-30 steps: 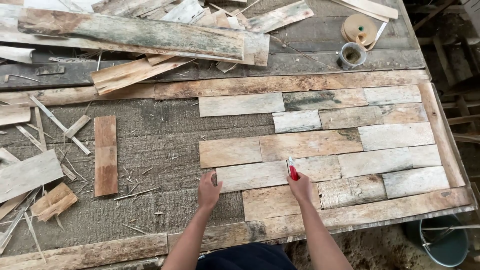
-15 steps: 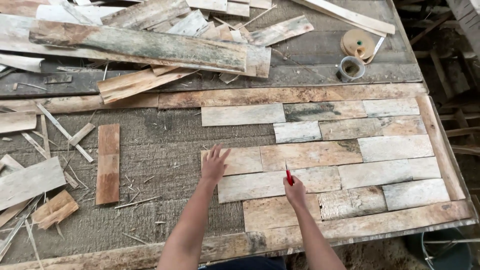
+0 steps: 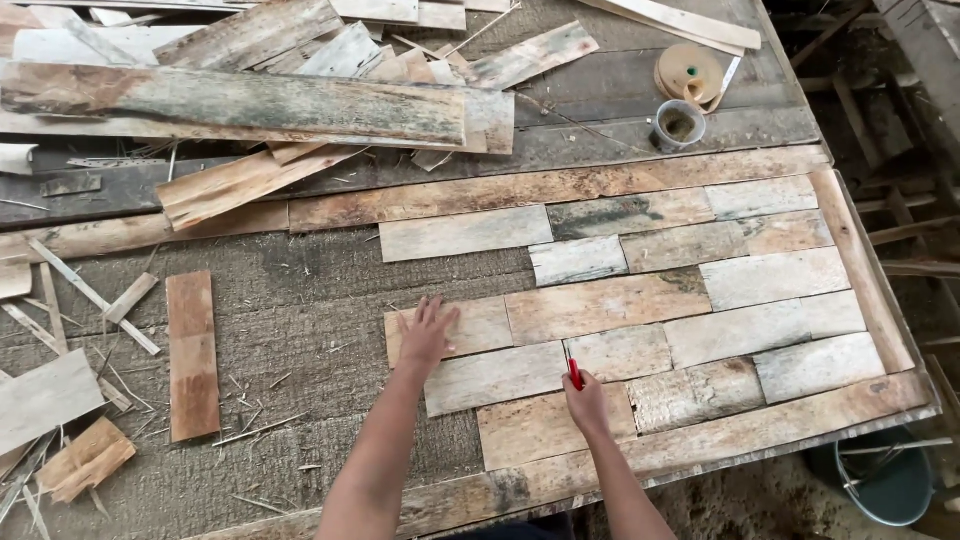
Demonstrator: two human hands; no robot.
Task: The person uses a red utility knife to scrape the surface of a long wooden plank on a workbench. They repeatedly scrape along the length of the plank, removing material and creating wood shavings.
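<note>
Here, right hand [image 3: 586,402] fingers pinch a red pencil [image 3: 572,368] pointing away; left hand [image 3: 428,332] fingers spread.

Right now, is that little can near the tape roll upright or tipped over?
Upright. The small can stands on its base beside the tape roll, its open mouth facing up.

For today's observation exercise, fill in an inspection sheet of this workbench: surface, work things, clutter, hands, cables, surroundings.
Surface: rough grey workbench, strewn with splinters.
Work things: pale wooden boards laid in brick-like rows inside a plank border; red pencil.
Clutter: heap of offcut planks; loose board; tape roll; small cup.
Hands: left hand flat on a board; right hand holds the pencil.
Cables: nothing seen.
Surroundings: bucket below the bench corner.
</note>
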